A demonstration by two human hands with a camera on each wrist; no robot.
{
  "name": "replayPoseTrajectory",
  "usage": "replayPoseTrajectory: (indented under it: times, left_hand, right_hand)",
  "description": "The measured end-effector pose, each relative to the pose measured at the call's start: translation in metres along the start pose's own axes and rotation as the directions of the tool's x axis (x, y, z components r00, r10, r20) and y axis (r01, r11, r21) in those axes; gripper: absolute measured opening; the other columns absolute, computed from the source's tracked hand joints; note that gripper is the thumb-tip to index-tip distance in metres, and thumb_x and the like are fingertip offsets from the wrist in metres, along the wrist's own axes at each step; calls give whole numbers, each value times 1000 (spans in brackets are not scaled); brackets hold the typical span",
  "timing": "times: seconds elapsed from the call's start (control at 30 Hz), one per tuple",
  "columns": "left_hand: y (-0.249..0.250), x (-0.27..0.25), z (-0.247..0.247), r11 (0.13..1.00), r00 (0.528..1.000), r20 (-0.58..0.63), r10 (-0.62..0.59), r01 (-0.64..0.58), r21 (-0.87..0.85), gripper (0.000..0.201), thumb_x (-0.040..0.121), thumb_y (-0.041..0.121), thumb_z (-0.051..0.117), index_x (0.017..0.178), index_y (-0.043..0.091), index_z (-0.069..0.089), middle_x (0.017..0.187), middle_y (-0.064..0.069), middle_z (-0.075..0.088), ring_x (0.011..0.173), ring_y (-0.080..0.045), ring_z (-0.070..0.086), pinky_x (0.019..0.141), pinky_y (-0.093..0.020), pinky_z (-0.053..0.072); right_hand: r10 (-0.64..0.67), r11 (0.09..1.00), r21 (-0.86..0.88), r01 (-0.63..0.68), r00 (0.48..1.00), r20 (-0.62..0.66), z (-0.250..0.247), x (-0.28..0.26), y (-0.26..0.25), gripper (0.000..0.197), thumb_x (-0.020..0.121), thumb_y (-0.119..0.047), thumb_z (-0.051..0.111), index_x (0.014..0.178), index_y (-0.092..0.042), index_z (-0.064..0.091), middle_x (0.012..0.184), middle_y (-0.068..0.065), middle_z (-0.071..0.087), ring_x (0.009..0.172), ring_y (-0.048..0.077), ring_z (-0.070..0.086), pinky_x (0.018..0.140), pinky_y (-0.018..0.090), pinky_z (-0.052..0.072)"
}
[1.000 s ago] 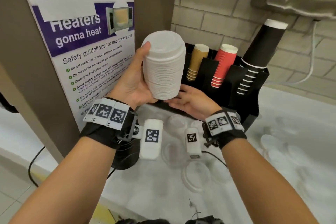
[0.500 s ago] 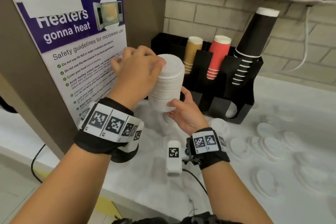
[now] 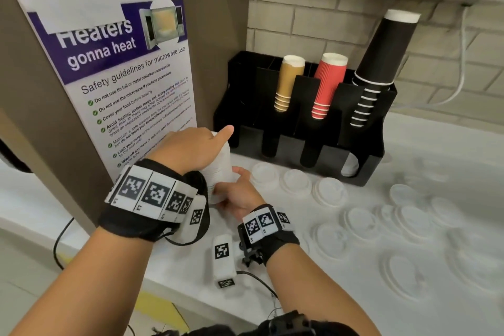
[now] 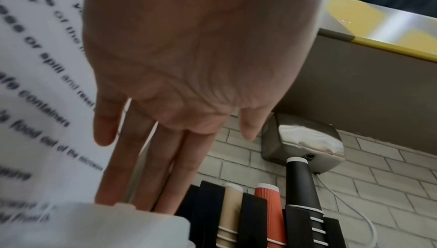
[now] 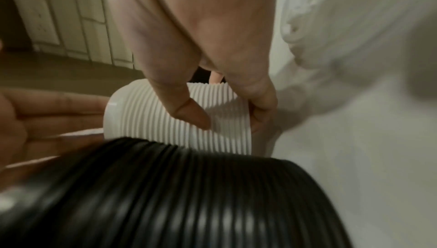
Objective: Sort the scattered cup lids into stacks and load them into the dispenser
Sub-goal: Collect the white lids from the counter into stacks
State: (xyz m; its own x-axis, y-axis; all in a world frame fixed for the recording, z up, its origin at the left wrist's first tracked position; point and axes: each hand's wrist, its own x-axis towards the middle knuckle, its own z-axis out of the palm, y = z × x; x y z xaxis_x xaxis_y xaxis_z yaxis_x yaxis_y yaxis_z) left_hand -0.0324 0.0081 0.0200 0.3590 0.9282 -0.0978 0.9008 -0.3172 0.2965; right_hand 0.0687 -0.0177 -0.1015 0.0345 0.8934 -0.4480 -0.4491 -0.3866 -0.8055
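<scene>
Stack of white lids (image 3: 218, 172) held between both hands just above the surface (image 3: 409, 144), in front of the dispenser's (image 3: 362, 172) leftmost slot. Left hand (image 3: 191, 148) flat on top; right hand (image 3: 237, 194) grips its lower side. Long axis roughly upright.

Stack of white ribbed lids (image 3: 218, 172): tall, upright, near my counter's (image 3: 341, 294) left edge. Loose white lids (image 3: 354, 221): flat, scattered toward the right edge. Black dispenser (image 3: 313, 123): along the back edge, cup sleeves upright.
</scene>
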Motion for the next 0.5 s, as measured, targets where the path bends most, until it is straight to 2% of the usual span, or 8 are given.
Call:
replayPoseTrajectory:
  times: [0.07, 0.13, 0.23, 0.3, 0.33, 0.4, 0.5]
  left_hand:
    - [-4, 1, 2, 1000, 1000, 16, -14, 14, -12, 76, 97, 62, 10, 127, 12, 60, 127, -12, 60, 115, -28, 52, 96, -39, 33]
    - [-6, 2, 2, 999, 999, 24, -22, 23, -26, 75, 97, 62, 12, 128, 13, 59, 129, -11, 59, 116, -28, 52, 94, -38, 33]
    - [-5, 1, 0, 999, 999, 29, -30, 30, -14, 72, 98, 61, 12, 130, 14, 57, 132, -10, 57, 120, -29, 50, 104, -42, 31]
    - [-5, 1, -1, 999, 999, 37, -34, 35, -15, 72, 99, 60, 12, 130, 13, 57, 133, -10, 56, 121, -29, 48, 107, -44, 30]
    - [-5, 1, -1, 999, 999, 41, -35, 36, -20, 72, 99, 60, 12, 131, 13, 57, 134, -10, 55, 122, -28, 48, 108, -44, 29]
    - [-6, 2, -2, 999, 998, 42, -37, 38, -33, 71, 99, 60, 13, 132, 15, 56, 136, -9, 55, 125, -28, 47, 109, -43, 28]
    - [-7, 4, -3, 998, 999, 35, -39, 41, -51, 69, 98, 61, 14, 128, 17, 59, 133, -9, 56, 121, -28, 48, 107, -43, 29]
  right_hand:
    - [0, 989, -148, -1, 1000, -7, -2, 4, 1, 70, 82, 8, 54, 133, -27, 21, 122, 25, 52, 81, 30, 60, 70, 42, 55]
    - [-18, 924, -383, 12, 1000, -11, -3, 5, -1, 71, 84, -1, 58, 136, -25, 17, 121, 21, 56, 90, 28, 60, 81, 42, 53]
    - [-74, 683, -730, 14, 996, -50, -3, 6, -7, 69, 86, -17, 59, 142, -22, 19, 127, 16, 48, 110, 30, 54, 84, 36, 46]
    - [-86, 557, -831, -11, 994, -71, -5, 7, -12, 61, 90, -19, 52, 144, -19, 25, 136, 15, 36, 115, 35, 51, 86, 36, 45]
    - [-86, 545, -839, -15, 994, -74, -6, 7, -13, 57, 91, -18, 48, 144, -16, 27, 138, 15, 35, 115, 36, 52, 89, 37, 46]
    - [-85, 598, -801, 4, 995, -58, -7, 5, -13, 54, 93, -14, 43, 144, -12, 27, 135, 18, 45, 115, 34, 54, 97, 42, 48]
    - [-93, 639, -768, 37, 995, -29, -3, 5, -9, 55, 91, -9, 42, 144, -13, 28, 126, 20, 55, 115, 34, 56, 100, 45, 47]
